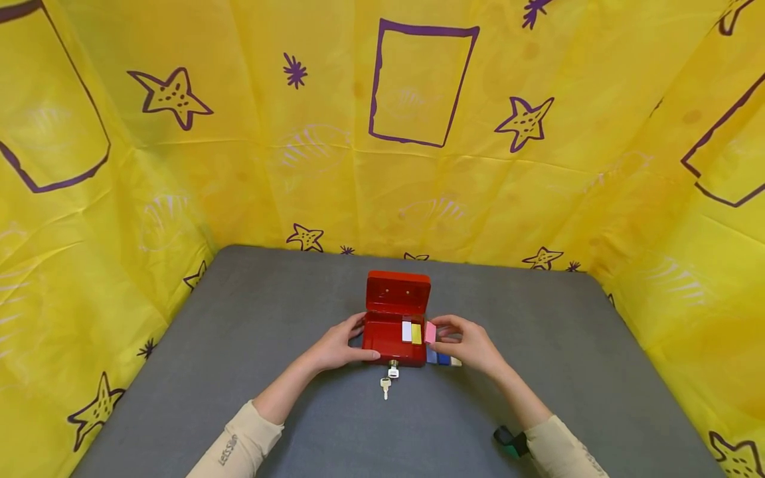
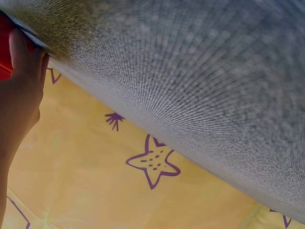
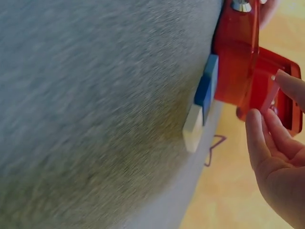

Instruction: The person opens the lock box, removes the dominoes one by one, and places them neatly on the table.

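Note:
A small red metal cash box point(image 1: 382, 340) stands with its lid point(image 1: 398, 292) raised. My left hand point(image 1: 340, 346) grips the box's left side, thumb at the front rim; the left wrist view catches only part of this hand point(image 2: 24, 90). Between thumb and fingers, my right hand point(image 1: 472, 342) pinches a pink domino-like block point(image 1: 430, 332) over the box's right edge. Inside, a white block point(image 1: 406, 331) and a yellow block point(image 1: 416, 334) stand side by side. In the right wrist view, the pink block point(image 3: 270, 97) is seen edge-on, clear of the table.
Along the box's right side lie a light blue block point(image 1: 431, 357), a dark blue block point(image 3: 203, 93) and a cream block point(image 3: 192, 129). One key point(image 1: 393, 373) sits at the front lock, with another key point(image 1: 385, 388) beside it. Yellow patterned cloth point(image 1: 335, 186) surrounds the grey table point(image 1: 287, 279).

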A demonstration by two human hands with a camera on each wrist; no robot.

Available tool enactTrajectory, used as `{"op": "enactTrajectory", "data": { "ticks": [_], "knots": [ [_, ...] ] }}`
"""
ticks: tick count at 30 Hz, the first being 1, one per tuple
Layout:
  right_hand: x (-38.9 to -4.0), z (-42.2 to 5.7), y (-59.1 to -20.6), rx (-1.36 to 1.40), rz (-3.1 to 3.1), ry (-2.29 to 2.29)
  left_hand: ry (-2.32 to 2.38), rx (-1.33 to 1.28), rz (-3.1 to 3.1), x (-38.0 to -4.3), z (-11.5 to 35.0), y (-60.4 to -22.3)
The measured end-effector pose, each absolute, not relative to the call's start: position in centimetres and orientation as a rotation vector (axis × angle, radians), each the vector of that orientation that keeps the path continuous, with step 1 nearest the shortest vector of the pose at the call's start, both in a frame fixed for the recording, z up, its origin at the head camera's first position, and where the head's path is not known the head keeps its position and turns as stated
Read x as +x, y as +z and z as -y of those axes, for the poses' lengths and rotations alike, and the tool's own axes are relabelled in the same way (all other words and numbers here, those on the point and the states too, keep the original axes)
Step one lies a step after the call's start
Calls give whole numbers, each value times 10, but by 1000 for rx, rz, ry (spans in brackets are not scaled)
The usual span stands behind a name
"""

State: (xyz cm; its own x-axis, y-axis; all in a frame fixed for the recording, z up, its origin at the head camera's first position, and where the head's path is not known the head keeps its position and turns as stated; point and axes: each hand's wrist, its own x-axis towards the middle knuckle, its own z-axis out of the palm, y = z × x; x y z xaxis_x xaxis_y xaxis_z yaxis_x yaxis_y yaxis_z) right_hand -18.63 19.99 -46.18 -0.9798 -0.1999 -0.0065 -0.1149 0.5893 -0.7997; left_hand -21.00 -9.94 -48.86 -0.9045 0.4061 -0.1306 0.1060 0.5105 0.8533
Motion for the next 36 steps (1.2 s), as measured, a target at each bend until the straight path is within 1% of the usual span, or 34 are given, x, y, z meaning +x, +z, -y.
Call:
{"op": "enactTrajectory", "data": {
  "ticks": [14, 36],
  "knots": [
    [-182, -231, -474, -147, -2739, -1299, 1341, 419, -2443, -211, 100, -488],
    [-173, -267, -478, -161, -2803, -1238, 1317, 397, -2448, -210, 98, -487]
  ]
}}
